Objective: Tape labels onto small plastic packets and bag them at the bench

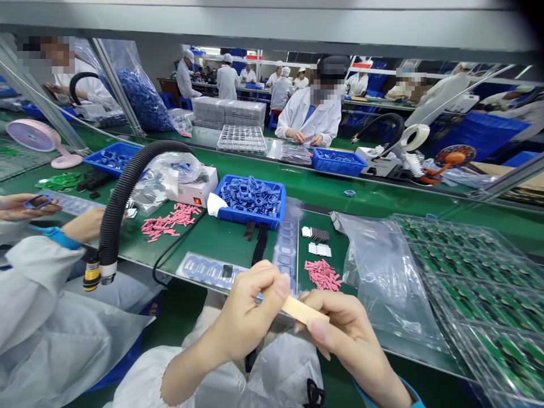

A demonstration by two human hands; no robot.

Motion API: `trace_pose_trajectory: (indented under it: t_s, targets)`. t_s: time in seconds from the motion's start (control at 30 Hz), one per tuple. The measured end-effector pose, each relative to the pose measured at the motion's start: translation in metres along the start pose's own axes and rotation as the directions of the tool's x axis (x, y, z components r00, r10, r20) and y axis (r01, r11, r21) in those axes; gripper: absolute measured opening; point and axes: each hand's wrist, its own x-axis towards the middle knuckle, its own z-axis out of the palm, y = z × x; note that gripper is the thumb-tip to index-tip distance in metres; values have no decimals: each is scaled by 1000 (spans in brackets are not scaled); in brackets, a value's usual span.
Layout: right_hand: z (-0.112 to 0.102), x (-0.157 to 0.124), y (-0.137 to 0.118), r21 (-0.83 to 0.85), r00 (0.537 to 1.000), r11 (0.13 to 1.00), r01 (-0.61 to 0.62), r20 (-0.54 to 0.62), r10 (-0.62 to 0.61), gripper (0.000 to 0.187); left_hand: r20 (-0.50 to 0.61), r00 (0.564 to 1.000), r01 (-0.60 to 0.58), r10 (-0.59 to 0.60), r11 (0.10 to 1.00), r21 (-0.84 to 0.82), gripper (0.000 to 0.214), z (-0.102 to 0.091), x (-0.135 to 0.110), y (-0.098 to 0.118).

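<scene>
A pale yellow flat strip (pixel 305 311) spans the gap between my two hands, above my lap at the table's front edge. My left hand (pixel 257 306) pinches its left end between thumb and fingers. On the other end are the thumb and curled fingers of my right hand (pixel 344 326). What the strip is made of I cannot tell. Beyond my hands lie a clear tray (pixel 204 266) with oval blue frames, a second row of such frames (pixel 287 243), a pile of pink strips (pixel 322 275) and small white pieces (pixel 319 249).
A blue bin (pixel 251 218) heaped with blue plastic frames stands ahead. To the right are a clear plastic bag (pixel 386 272) and stacked trays of green circuit boards (pixel 476 283). A black flexible hose (pixel 114 198) arches at left, beside a co-worker's hands (pixel 87 224).
</scene>
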Motion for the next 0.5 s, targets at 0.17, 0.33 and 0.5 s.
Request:
trace_pose_trajectory:
  t_s: [0.17,0.33,0.5]
  targets:
    - [9,-2,5,-412,940,890,194,-182,-289,13,-327,865,-240,382,885,398,12,5,-5,-6]
    - [18,1,12,-662,832,684,306,-163,-530,20,-341,858,-248,384,891,380,16,12,-11,-11]
    - [19,2,18,-727,798,592,348,-102,-594,23,-346,882,-231,320,933,274,13,13,-9,-11]
